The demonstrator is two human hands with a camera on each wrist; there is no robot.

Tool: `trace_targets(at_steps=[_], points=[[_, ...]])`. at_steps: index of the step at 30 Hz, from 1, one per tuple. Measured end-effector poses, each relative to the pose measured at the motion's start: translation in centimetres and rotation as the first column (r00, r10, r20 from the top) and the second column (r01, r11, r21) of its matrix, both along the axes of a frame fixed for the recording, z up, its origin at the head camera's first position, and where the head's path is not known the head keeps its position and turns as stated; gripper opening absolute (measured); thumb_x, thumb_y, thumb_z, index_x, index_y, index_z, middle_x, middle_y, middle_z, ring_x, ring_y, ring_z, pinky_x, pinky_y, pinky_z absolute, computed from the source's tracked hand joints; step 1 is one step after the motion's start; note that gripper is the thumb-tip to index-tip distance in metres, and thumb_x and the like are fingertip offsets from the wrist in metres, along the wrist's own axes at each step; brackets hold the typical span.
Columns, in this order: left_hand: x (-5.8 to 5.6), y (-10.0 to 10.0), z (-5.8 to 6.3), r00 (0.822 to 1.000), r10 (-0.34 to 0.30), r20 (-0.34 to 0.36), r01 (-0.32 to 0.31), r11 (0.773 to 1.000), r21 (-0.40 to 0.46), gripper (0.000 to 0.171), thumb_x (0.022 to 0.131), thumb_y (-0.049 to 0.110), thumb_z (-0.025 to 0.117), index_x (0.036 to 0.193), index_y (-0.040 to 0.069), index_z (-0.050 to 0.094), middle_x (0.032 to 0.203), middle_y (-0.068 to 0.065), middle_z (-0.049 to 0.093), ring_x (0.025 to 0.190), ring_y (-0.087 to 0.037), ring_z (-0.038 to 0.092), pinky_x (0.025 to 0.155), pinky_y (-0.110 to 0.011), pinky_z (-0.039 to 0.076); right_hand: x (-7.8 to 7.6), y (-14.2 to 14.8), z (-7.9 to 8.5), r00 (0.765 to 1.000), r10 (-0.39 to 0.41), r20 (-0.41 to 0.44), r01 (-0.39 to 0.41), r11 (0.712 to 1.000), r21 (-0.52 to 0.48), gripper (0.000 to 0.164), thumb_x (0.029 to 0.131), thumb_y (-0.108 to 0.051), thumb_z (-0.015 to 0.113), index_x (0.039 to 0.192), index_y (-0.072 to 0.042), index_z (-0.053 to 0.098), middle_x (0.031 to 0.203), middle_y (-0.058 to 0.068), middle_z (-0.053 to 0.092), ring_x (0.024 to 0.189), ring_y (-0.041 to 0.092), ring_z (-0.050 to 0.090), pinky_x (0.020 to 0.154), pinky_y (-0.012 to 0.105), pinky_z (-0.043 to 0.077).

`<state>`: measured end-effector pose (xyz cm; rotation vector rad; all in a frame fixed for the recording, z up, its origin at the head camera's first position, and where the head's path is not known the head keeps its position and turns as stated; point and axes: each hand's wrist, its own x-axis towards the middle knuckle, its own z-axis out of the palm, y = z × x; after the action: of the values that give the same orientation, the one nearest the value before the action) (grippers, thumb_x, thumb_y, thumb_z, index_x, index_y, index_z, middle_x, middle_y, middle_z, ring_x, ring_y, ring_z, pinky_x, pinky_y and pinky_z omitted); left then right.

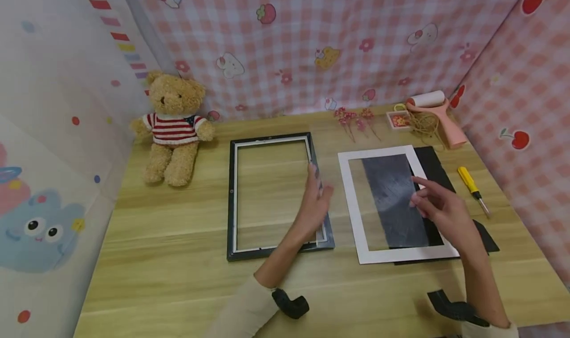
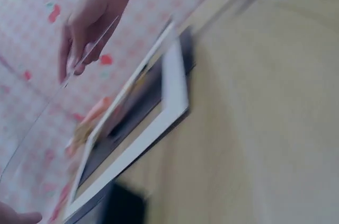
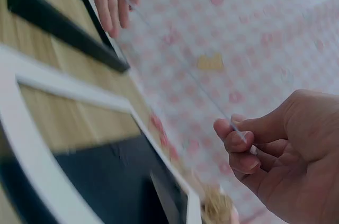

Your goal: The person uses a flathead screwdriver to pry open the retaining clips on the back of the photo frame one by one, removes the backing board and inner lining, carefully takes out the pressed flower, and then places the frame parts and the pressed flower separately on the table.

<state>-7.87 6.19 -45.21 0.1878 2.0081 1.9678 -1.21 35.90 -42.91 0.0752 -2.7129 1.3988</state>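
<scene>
A thin clear sheet (image 3: 211, 96) appears almost edge-on in the right wrist view. My right hand (image 1: 445, 217) pinches one edge between thumb and fingers. At the sheet's other end is my left hand (image 1: 311, 207), its fingers straight; whether it touches the sheet I cannot tell. The left hand is above the right side of a black picture frame (image 1: 231, 199), which lies face down with its opening bare. Below the right hand lie a white mat border (image 1: 352, 204) and, within and under it, dark backing (image 1: 396, 199).
A teddy bear (image 1: 173, 130) sits at the back left. Dried flowers (image 1: 352, 120), a small box (image 1: 398, 120), twine (image 1: 425, 123) and a pink-handled roller (image 1: 450, 122) lie at the back right. A yellow screwdriver (image 1: 469, 182) is near the right edge, beside a black piece (image 1: 487, 239).
</scene>
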Motion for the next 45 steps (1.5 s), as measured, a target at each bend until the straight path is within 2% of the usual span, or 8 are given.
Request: trace_targets(at_steps=[3, 10, 23, 30, 33, 37, 42, 45], points=[[0.8, 2.1, -0.7, 1.0, -0.016, -0.003, 0.016, 1.0, -0.014, 0.086, 0.114, 0.015, 0.048, 0.172, -0.003, -0.012, 0.183, -0.024, -0.008, 0.165, -0.049, 0.022, 0.135, -0.054, 0.025, 0.6, 2.1, -0.8, 1.0, 0.0, 0.0, 0.0, 1.0, -0.008, 0.045, 0.104, 0.014, 0.062, 0.148, 0.014, 0.056, 0.09, -0.015, 0.068, 0.068, 0.008, 0.057, 0.056, 0.023, 0.046], [2.1, 5.3, -2.1, 1.0, -0.028, -0.009, 0.027, 0.991, -0.128, 0.094, 0.106, 0.016, 0.053, 0.172, -0.004, -0.011, 0.182, -0.025, -0.013, 0.171, -0.035, -0.009, 0.139, -0.05, 0.004, 1.5, 5.2, -2.2, 0.999, -0.004, 0.032, 0.004, 1.0, 0.003, 0.041, 0.103, 0.014, 0.063, 0.143, 0.02, 0.055, 0.084, -0.008, 0.065, 0.065, 0.01, 0.055, 0.054, 0.025, 0.045], [3.1, 6.3, -4.5, 0.987, -0.103, -0.121, 0.068, 0.962, -0.265, 0.087, 0.1, 0.01, 0.057, 0.173, -0.005, 0.013, 0.182, -0.025, -0.014, 0.171, -0.037, -0.003, 0.137, -0.05, 0.021, 1.6, 6.6, -3.9, 0.994, 0.004, 0.11, -0.009, 0.999, 0.04, 0.039, 0.102, 0.011, 0.067, 0.139, 0.02, 0.059, 0.081, -0.009, 0.062, 0.065, 0.006, 0.053, 0.053, 0.025, 0.039], [3.1, 6.3, -4.8, 0.986, -0.112, -0.124, 0.075, 0.959, -0.274, 0.076, 0.1, 0.012, 0.055, 0.169, -0.005, 0.029, 0.182, -0.028, -0.009, 0.171, -0.039, 0.002, 0.137, -0.052, 0.022, 2.0, 7.5, -4.6, 0.992, 0.011, 0.125, -0.002, 0.997, -0.075, 0.042, 0.104, 0.009, 0.066, 0.138, -0.014, 0.074, 0.084, -0.013, 0.066, 0.067, 0.006, 0.055, 0.053, 0.026, 0.041], [3.0, 6.1, -4.8, 0.987, -0.104, -0.121, 0.066, 0.958, -0.278, 0.072, 0.1, 0.012, 0.054, 0.167, -0.006, 0.032, 0.182, -0.03, -0.006, 0.171, -0.041, 0.005, 0.136, -0.053, 0.023, 1.8, 7.6, -4.9, 0.991, 0.021, 0.129, -0.009, 0.996, -0.094, 0.043, 0.105, 0.01, 0.064, 0.141, -0.011, 0.072, 0.084, -0.013, 0.068, 0.067, 0.006, 0.056, 0.053, 0.025, 0.042], [2.8, 5.8, -4.8, 0.99, -0.097, -0.105, 0.064, 0.958, -0.28, 0.071, 0.101, 0.011, 0.055, 0.166, -0.005, 0.033, 0.182, -0.03, -0.004, 0.17, -0.041, 0.007, 0.137, -0.053, 0.022, 1.7, 7.5, -5.2, 0.989, 0.02, 0.148, -0.014, 0.999, -0.045, 0.038, 0.105, 0.01, 0.063, 0.143, 0.009, 0.064, 0.084, -0.011, 0.068, 0.067, 0.007, 0.056, 0.055, 0.023, 0.044], [2.5, 5.4, -4.5, 0.987, -0.122, -0.108, 0.088, 0.957, -0.276, 0.069, 0.102, 0.013, 0.055, 0.167, -0.002, 0.036, 0.183, -0.025, 0.002, 0.171, -0.037, 0.011, 0.137, -0.051, 0.022, 2.0, 7.4, -4.3, 0.99, -0.034, 0.137, 0.024, 0.997, 0.07, 0.034, 0.106, 0.005, 0.065, 0.14, 0.003, 0.069, 0.079, -0.006, 0.065, 0.065, 0.007, 0.055, 0.054, 0.022, 0.043], [1.5, 4.6, -5.6, 0.946, -0.226, -0.233, 0.152, 0.943, -0.295, 0.061, 0.109, 0.019, 0.052, 0.167, 0.003, 0.04, 0.184, -0.017, 0.015, 0.17, -0.028, 0.02, 0.136, -0.045, 0.026, 1.9, 7.0, -2.8, 0.988, -0.12, 0.102, 0.097, 0.974, 0.203, 0.031, 0.11, -0.004, 0.064, 0.138, 0.008, 0.067, 0.077, -0.004, 0.063, 0.064, 0.004, 0.054, 0.056, 0.019, 0.042]])
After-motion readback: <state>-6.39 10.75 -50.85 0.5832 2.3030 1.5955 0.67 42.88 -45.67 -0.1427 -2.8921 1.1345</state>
